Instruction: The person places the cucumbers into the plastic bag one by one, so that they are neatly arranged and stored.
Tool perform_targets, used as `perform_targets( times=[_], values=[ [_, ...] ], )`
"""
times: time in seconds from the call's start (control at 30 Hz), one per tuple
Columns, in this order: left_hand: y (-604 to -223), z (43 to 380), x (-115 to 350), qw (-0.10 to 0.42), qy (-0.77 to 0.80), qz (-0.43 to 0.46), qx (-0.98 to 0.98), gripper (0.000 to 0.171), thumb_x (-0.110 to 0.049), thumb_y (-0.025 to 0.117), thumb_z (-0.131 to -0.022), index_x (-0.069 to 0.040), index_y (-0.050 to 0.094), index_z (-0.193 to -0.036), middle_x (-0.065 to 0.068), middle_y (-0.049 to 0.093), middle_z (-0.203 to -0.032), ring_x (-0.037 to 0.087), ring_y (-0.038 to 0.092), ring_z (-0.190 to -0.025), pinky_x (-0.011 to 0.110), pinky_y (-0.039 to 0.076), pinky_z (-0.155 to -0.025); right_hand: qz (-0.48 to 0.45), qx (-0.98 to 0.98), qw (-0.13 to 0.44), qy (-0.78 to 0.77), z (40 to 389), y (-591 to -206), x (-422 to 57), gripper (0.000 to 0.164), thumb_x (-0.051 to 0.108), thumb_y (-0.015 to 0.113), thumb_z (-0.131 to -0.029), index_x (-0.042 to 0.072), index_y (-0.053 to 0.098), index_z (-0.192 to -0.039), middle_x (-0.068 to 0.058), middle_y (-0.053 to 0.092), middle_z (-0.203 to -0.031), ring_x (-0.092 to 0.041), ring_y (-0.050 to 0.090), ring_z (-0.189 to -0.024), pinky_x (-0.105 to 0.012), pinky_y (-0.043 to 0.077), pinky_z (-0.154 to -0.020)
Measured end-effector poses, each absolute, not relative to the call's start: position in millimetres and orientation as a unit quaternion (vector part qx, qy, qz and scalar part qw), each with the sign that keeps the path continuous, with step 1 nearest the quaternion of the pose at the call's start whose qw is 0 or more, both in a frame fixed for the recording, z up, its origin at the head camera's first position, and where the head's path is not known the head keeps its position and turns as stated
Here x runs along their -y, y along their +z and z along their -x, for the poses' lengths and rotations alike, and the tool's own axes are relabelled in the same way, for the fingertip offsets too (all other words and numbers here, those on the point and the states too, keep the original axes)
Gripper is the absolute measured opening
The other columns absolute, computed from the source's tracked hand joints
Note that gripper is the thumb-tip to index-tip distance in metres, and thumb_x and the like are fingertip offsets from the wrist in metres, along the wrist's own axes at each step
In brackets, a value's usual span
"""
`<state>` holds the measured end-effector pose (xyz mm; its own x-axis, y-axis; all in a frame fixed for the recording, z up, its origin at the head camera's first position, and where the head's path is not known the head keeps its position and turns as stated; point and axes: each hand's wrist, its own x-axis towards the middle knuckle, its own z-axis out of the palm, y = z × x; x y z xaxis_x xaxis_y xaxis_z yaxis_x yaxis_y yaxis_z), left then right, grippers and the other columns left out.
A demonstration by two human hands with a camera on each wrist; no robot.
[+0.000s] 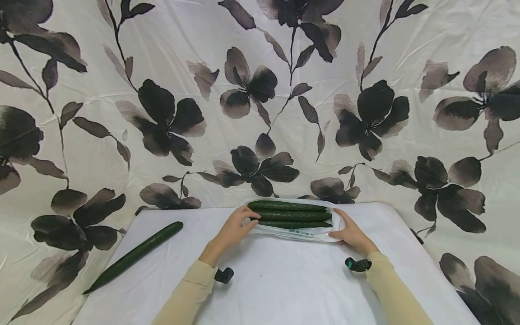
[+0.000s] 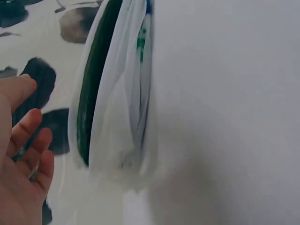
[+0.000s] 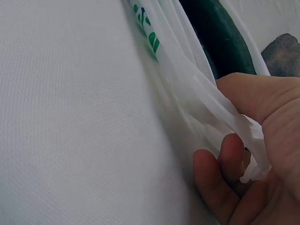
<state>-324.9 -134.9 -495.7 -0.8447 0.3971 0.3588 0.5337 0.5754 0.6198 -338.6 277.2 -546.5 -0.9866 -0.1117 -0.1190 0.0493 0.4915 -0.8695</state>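
Note:
Three dark green cucumbers [image 1: 292,216] lie side by side in the opening of a white plastic bag [image 1: 280,231] at the table's far edge. Green print shows on the bag's near side. My right hand [image 1: 352,232] pinches the bag's right end; in the right wrist view, thumb and fingers [image 3: 206,171] hold its gathered plastic. At the bag's left end is my left hand [image 1: 234,225], its fingertips overlapping the cucumber ends in the head view. The left wrist view shows its fingers [image 2: 40,140] loosely bent and apart, with nothing between them.
Another long cucumber [image 1: 134,258] lies slanted along the left side of the white-covered table [image 1: 284,289]. Behind the table hangs a floral cloth [image 1: 252,131]. A dark wrist device [image 1: 358,264] sits on each forearm near the sleeve.

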Motion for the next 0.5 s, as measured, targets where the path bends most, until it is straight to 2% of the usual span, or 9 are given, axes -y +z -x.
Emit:
perform_targets(
  times=[0.03,0.1,0.17,0.23,0.33,0.4,0.43,0.5],
  values=[
    [-495.9,322.0,142.4,0.089,-0.38,0.26,0.883,0.017,-0.019,0.066,-0.095,-0.017,0.071,-0.11,0.008,0.06,-0.106,0.03,0.057,-0.097,0.039,0.046,-0.074,0.025,-0.862,0.077,-0.501,337.9,-545.4,-277.1,0.101,0.014,0.082,-0.077,0.017,0.018,-0.155,-0.028,0.016,-0.153,-0.023,0.055,-0.063,-0.032,0.05,-0.05],
    [-495.6,315.9,158.5,0.09,-0.38,0.25,0.886,0.015,-0.017,0.066,-0.095,-0.016,0.072,-0.109,0.01,0.06,-0.106,0.03,0.057,-0.097,0.04,0.046,-0.075,0.037,-0.868,0.067,-0.49,339.6,-543.5,-275.8,0.101,0.015,0.081,-0.077,0.016,0.017,-0.155,-0.028,0.016,-0.153,-0.029,0.057,-0.08,-0.037,0.052,-0.054],
    [-496.5,307.3,175.1,0.092,-0.378,0.238,0.89,0.015,-0.015,0.066,-0.094,-0.016,0.073,-0.107,0.009,0.061,-0.104,0.027,0.058,-0.098,0.041,0.047,-0.078,0.044,-0.873,0.054,-0.482,341.6,-541.3,-274.3,0.1,0.017,0.081,-0.078,0.017,0.018,-0.155,-0.027,0.016,-0.154,-0.038,0.052,-0.104,-0.045,0.053,-0.071],
    [-498.9,297.4,190.8,0.094,-0.372,0.228,0.895,0.014,-0.013,0.066,-0.094,-0.017,0.073,-0.106,0.007,0.062,-0.102,0.023,0.058,-0.098,0.042,0.047,-0.08,0.044,-0.88,0.045,-0.471,344.2,-539.6,-273.2,0.099,0.019,0.08,-0.078,0.018,0.019,-0.155,-0.025,0.018,-0.155,-0.042,0.041,-0.12,-0.051,0.047,-0.085],
    [-504.1,281.0,214.1,0.096,-0.36,0.222,0.901,0.015,-0.011,0.067,-0.093,-0.019,0.073,-0.105,0.002,0.062,-0.101,0.019,0.059,-0.098,0.044,0.048,-0.083,0.049,-0.879,0.049,-0.472,347.4,-536.7,-273.2,0.101,0.02,0.08,-0.077,0.02,0.018,-0.156,-0.025,0.018,-0.155,-0.045,0.036,-0.123,-0.05,0.047,-0.084],
    [-508.0,270.3,230.0,0.096,-0.355,0.218,0.904,0.016,-0.012,0.068,-0.093,-0.02,0.073,-0.105,-0.001,0.062,-0.1,0.019,0.059,-0.098,0.044,0.048,-0.082,0.057,-0.88,0.055,-0.469,349.4,-535.6,-273.9,0.104,0.022,0.08,-0.077,0.023,0.015,-0.157,-0.027,0.017,-0.154,-0.045,0.039,-0.117,-0.048,0.052,-0.072],
    [-510.2,265.1,238.5,0.097,-0.354,0.215,0.905,0.016,-0.012,0.068,-0.092,-0.02,0.072,-0.105,-0.002,0.062,-0.1,0.019,0.059,-0.097,0.044,0.048,-0.082,0.062,-0.881,0.054,-0.466,350.2,-535.4,-273.8,0.105,0.022,0.08,-0.076,0.023,0.014,-0.157,-0.026,0.017,-0.154,-0.045,0.039,-0.118,-0.048,0.052,-0.073],
    [-513.3,255.7,255.1,0.101,-0.354,0.204,0.907,0.016,-0.012,0.068,-0.093,-0.02,0.072,-0.106,-0.004,0.062,-0.101,0.02,0.06,-0.097,0.045,0.048,-0.081,0.075,-0.883,0.051,-0.461,353.1,-534.8,-273.6,0.107,0.023,0.08,-0.076,0.022,0.01,-0.158,-0.027,0.014,-0.156,-0.049,0.034,-0.127,-0.055,0.047,-0.087]
  ],
)
